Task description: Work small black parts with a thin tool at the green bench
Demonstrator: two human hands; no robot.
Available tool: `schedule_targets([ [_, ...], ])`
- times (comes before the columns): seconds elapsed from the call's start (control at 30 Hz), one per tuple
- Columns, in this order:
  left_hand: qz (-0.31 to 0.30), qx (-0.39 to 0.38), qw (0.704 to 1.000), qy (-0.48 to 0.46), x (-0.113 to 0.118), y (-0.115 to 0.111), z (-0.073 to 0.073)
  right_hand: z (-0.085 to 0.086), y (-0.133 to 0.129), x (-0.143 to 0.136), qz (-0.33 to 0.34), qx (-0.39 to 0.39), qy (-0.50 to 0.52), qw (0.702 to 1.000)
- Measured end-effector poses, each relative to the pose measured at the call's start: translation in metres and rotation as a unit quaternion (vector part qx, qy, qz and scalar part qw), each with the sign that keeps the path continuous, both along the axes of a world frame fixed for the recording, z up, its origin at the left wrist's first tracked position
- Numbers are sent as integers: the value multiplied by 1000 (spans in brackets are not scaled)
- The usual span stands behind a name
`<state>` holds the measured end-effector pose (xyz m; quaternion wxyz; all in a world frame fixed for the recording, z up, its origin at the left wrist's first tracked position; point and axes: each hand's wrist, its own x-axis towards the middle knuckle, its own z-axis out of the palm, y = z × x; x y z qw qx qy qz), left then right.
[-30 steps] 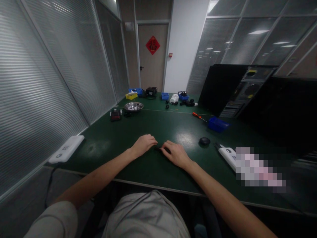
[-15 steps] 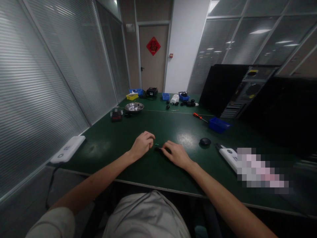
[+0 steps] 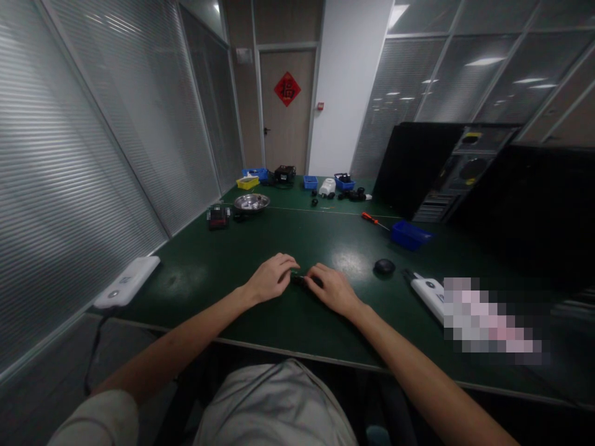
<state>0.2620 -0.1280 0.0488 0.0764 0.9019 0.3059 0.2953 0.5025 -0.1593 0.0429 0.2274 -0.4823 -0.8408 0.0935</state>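
Note:
My left hand (image 3: 272,277) is just above the green table (image 3: 195,291), fingers stretched toward the right, with thumb and fingertips apart. Under and beside those fingertips lies a small dark part (image 3: 298,280), too small to name. From the other side my right hand (image 3: 333,289) rests on the table, its thumb and fingers closed on a small black thing with a thin, light tip, mostly hidden in the fingers. Its tip reaches toward the dark part. The hands are close together but do not visibly touch.
A black rounded object like a mouse (image 3: 384,267) and a blue bin (image 3: 409,235) lie to the right, with an orange-handled screwdriver (image 3: 374,221) beyond. A metal dish (image 3: 251,202) stands at left rear. White power strips (image 3: 128,282) lie at both sides.
My left hand has moved slightly right and its fingers have straightened over the small green piece that showed between the hands. My right hand has hardly moved.

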Motion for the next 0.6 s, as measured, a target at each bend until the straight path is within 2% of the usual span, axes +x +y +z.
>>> schedule_targets([
  [0.23,-22,-49,998,34,3,7,-9,-5,5,5,-69,2,-17,997],
  [0.47,-35,-70,993,83,2,12,-13,-3,5,6,-73,0,-7,997],
  [0.53,-36,-79,991,101,-6,15,-13,-3,5,6,-72,-1,-5,997],
  [0.6,-20,-89,990,104,-26,24,-13,-3,5,6,-70,-4,-4,998],
])
